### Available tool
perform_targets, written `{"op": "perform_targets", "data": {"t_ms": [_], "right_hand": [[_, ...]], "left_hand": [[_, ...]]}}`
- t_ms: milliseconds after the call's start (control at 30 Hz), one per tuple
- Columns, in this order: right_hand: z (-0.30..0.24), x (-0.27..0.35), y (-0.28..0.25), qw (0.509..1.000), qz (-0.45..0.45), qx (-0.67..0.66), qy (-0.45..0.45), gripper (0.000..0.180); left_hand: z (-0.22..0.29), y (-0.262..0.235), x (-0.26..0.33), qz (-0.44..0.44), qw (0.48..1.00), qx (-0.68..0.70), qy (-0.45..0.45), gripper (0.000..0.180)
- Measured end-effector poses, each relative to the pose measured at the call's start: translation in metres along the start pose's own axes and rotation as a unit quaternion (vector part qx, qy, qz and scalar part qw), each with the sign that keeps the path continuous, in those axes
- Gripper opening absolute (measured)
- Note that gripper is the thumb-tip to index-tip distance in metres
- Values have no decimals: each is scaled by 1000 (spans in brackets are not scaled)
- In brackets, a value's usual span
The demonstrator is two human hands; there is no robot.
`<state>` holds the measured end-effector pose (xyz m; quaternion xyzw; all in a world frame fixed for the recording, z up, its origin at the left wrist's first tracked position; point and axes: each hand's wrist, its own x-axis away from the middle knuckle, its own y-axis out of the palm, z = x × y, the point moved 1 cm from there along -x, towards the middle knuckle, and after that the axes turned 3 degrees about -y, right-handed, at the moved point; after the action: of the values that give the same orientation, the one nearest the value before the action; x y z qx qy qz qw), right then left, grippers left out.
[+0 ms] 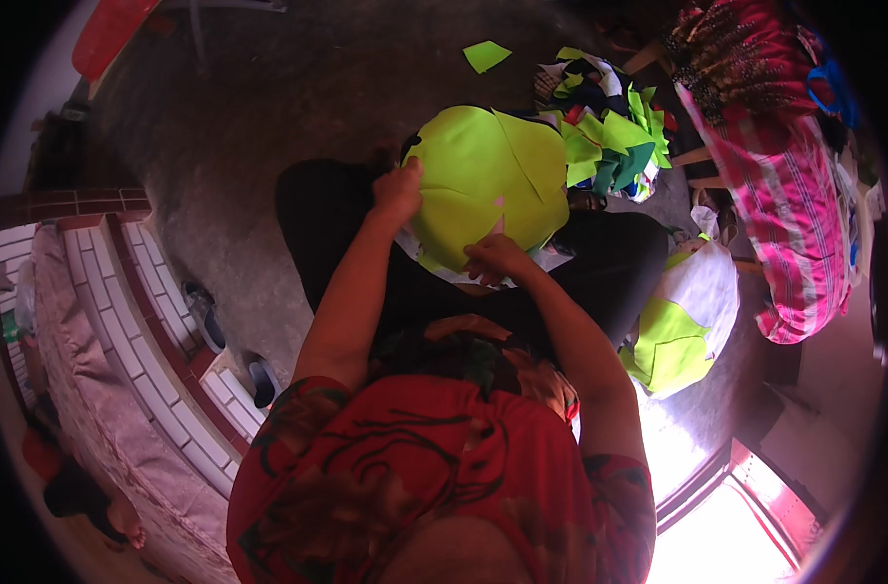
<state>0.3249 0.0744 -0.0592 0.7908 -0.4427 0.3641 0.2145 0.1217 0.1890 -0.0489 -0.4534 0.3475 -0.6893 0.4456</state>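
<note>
A broad, rounded piece of lime-green cloth (468, 175) lies across my lap, with a seam or overlapping edge running down its right part. Fingers curled, my left hand (398, 192) grips the cloth at its left edge. My right hand (498, 258) is closed at the near edge of the same cloth, toward its middle. A pale, pinkish tip shows just above the right hand; whether it is a finger or a small object I cannot tell. White material peeks out under the cloth's near edge.
A heap of green, white and dark cloth scraps (610, 136) lies ahead right, with a single lime scrap (486, 55) beyond. Beside my right knee rests a white and lime bundle (685, 316). Pink plaid cloth (770, 195) drapes at the right. Slippers (261, 382) lie left, near tiled steps.
</note>
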Motion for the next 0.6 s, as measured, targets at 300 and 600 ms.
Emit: {"op": "perform_targets", "data": {"t_ms": [300, 600], "right_hand": [[-3, -2, 1, 996, -73, -22, 40, 48], [-16, 3, -7, 973, 34, -117, -195, 33]], "left_hand": [[6, 2, -7, 46, 999, -10, 1, 34], [5, 5, -7, 233, 969, -13, 77, 25]]}}
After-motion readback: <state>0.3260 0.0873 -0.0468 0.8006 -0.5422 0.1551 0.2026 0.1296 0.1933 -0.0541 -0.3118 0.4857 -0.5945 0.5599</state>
